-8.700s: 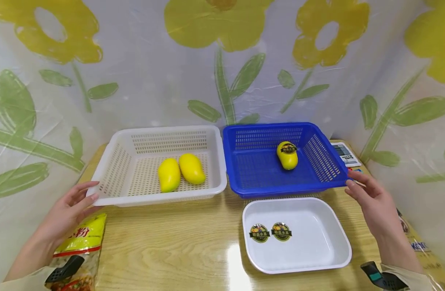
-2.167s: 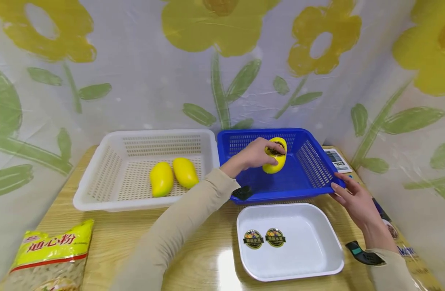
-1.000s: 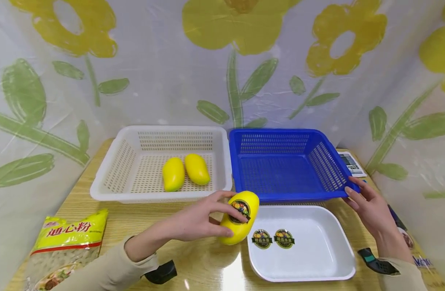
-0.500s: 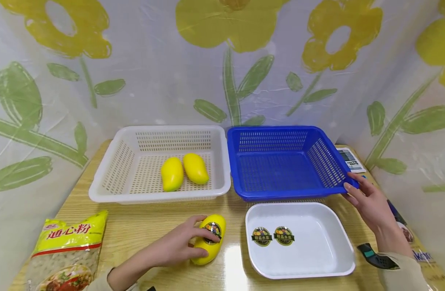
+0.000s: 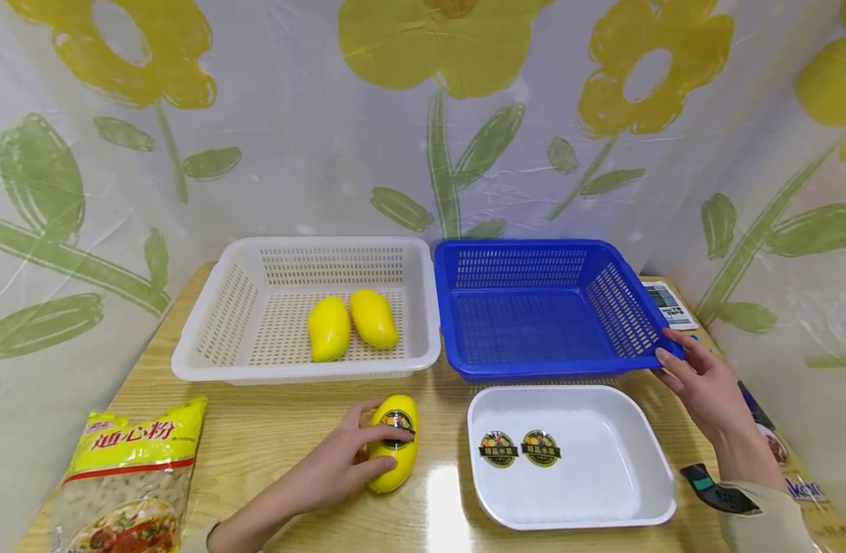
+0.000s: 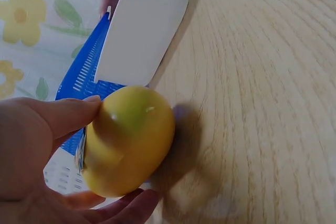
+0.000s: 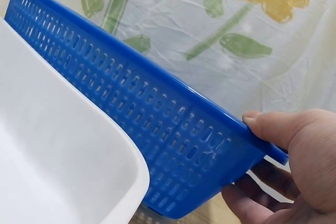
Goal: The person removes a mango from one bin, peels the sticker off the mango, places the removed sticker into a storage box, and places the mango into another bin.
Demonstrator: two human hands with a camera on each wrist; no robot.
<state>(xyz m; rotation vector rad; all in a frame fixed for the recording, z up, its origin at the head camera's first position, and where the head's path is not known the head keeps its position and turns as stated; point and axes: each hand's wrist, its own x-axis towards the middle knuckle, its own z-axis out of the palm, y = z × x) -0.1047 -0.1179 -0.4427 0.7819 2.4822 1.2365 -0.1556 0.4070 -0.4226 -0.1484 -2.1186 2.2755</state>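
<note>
My left hand (image 5: 343, 461) grips a yellow mango (image 5: 405, 455) with a round dark fruit sticker, low over the table's front middle. In the left wrist view the thumb lies on one side of the mango (image 6: 134, 140) and the fingers curl under the other; whether it touches the wood is hard to tell. At the right, my right hand (image 5: 709, 388) pinches the near corner of the blue basket (image 5: 526, 326), thumb on the rim (image 7: 257, 135) and fingers beneath. Two plain mangoes, one left (image 5: 329, 330) and one right (image 5: 374, 319), lie in the white basket (image 5: 312, 374).
A white tray (image 5: 595, 476) in front of the blue basket holds two round stickers (image 5: 519, 448). A pasta bag (image 5: 128, 468) lies front left. A white device (image 5: 669, 306) sits behind the right hand, and another package (image 5: 789, 468) lies along the right edge. A flowered curtain (image 5: 291, 153) surrounds the table.
My left hand has left the white basket's rim, taken the stickered mango out of the blue basket and brought it to the table's front middle. My right hand keeps its place.
</note>
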